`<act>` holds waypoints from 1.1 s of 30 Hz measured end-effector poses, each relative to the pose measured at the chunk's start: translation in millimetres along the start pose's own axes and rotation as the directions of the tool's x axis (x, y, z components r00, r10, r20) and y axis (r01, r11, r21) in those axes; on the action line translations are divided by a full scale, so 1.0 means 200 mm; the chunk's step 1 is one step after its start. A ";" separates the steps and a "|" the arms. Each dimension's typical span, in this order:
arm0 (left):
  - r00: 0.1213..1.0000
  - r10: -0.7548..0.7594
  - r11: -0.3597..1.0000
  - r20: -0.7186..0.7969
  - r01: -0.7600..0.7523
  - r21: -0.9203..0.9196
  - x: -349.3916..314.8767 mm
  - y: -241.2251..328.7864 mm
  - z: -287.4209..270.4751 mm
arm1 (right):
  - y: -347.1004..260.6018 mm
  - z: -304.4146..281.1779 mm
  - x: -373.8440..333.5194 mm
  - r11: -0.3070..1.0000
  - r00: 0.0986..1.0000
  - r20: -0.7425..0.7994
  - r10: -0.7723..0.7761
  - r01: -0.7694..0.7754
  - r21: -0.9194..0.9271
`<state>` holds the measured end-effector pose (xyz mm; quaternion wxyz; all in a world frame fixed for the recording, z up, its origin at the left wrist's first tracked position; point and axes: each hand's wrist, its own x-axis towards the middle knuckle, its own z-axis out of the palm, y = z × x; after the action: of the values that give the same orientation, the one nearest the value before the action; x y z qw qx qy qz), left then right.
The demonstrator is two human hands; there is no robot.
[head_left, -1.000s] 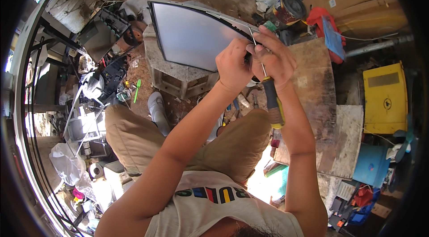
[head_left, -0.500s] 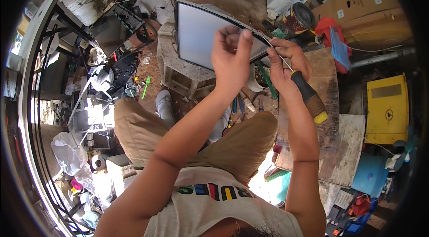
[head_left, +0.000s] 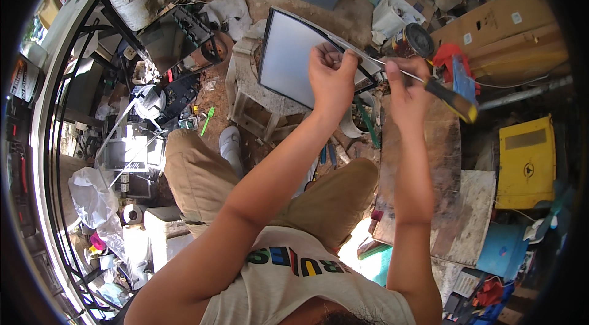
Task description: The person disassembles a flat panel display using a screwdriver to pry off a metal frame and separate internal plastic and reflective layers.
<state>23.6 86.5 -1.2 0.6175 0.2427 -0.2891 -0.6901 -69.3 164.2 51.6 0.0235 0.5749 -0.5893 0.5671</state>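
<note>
A flat screen panel (head_left: pixel 287 49) with a whitish face and a thin black frame (head_left: pixel 367 73) lies tilted on a pale, worn stool (head_left: pixel 248 95). My left hand (head_left: pixel 331 76) is over its right part, fingers curled and thumb pressed in at the frame's upper edge. What exactly is pinched there is partly hidden by the fingers. In my right hand (head_left: pixel 409 95) is a screwdriver (head_left: pixel 451 99) with a black and yellow handle. Its thin metal shank points left, reaching the panel's edge close to my left thumb.
Wooden boards (head_left: pixel 423 159) lie to the right, beside a yellow case (head_left: pixel 526 162). A large cardboard box (head_left: pixel 497 27) stands at the far right. Electronic scrap and a green fork-like piece (head_left: pixel 208 121) litter the left. Green-handled pliers (head_left: pixel 366 122) are just beyond my knee.
The screwdriver has swung to lie flatter, its handle now further right and higher. My left fingers have closed in nearer the frame edge. The whole view has shifted slightly.
</note>
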 end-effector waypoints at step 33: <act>0.976 -0.088 0.924 0.199 0.155 -0.351 0.03 -0.02 -0.08 | -0.18 0.38 0.23 0.766 0.821 0.427 -0.379 0.538 -0.353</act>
<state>30.7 79.3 -14.4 0.5790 0.0783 -0.1949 -0.7878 -11.9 92.9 79.0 0.1992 0.7672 -0.5401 0.2828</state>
